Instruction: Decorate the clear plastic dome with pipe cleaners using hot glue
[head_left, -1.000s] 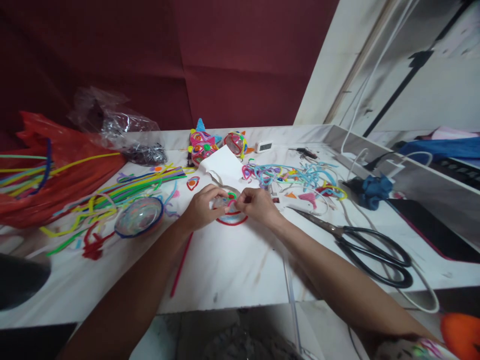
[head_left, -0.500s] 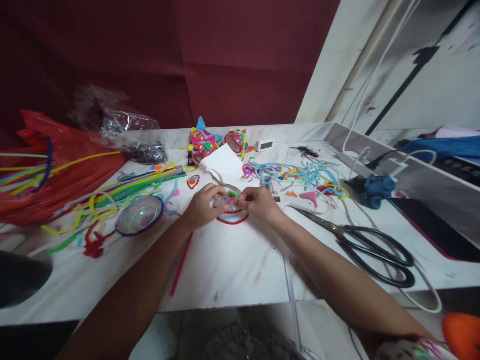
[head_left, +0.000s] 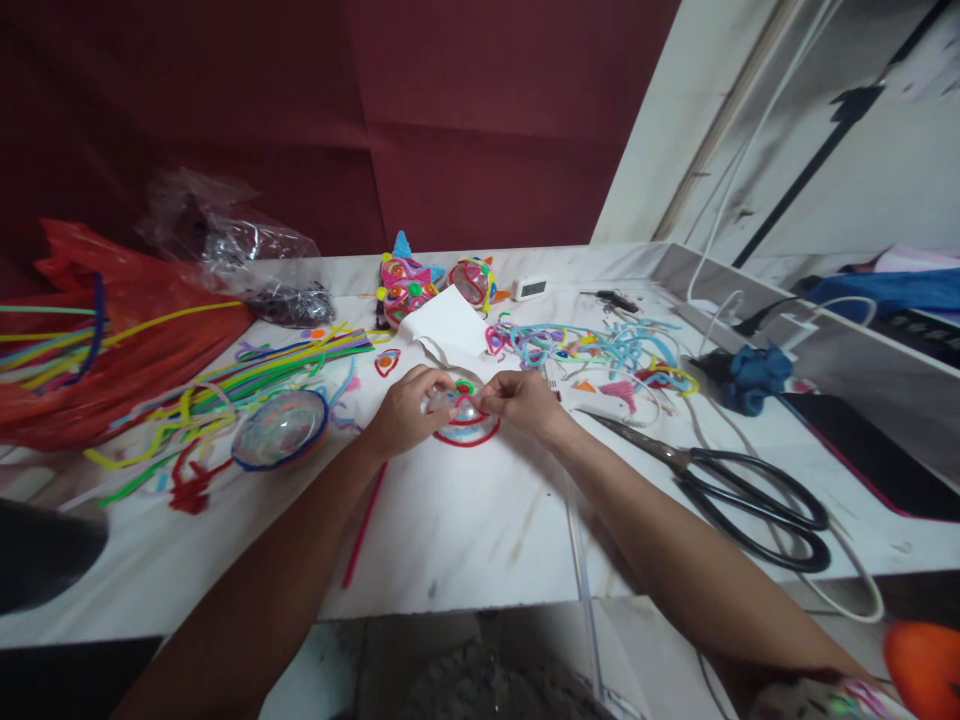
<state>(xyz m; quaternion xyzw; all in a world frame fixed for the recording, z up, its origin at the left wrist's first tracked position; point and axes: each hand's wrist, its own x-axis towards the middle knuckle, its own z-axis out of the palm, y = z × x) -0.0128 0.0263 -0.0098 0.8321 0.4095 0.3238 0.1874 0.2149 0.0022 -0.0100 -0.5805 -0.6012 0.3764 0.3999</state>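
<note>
Right, both hands meet at the dome (head_left: 466, 432), which sits on the table (head_left: 487, 540) between them. Red trim is already on its near rim, coloured bits already on its top; more decorating looks underway, my read. Left hand (head_left: 409, 410): fingers curled in, gripping dome's left side. Right hand (head_left: 525, 402): thumb and finger pinched nearly shut at its upper right; can't tell if a bit is held. Dome bulges up, near rim toward the person, long axis left-right; underside hidden. Paper (head_left: 444, 322) just behind dome, clear bowl (head_left: 277, 430) left of it, red stem (head_left: 365, 525) nearer and left, glue gun (head_left: 600, 404) right, scissors (head_left: 679, 460) farther right.
</note>
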